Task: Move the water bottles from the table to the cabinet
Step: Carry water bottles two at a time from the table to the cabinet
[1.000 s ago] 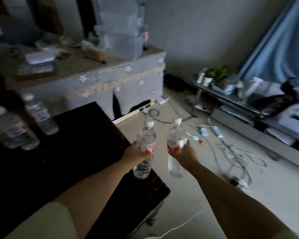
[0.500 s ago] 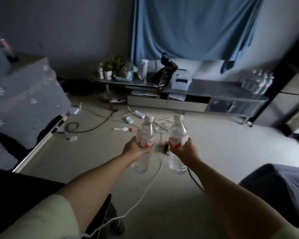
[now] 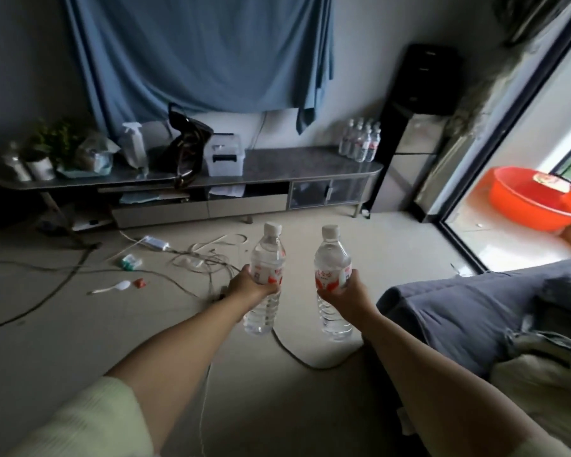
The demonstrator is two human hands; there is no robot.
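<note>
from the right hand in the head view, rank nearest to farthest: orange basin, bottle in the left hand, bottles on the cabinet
From the right hand:
1. Bottle in the left hand, just to its left.
2. Orange basin, right, past the doorway.
3. Bottles on the cabinet, far ahead at the cabinet's right end.

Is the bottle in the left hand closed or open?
Closed: the bottle in the left hand has its white cap on top.
</note>
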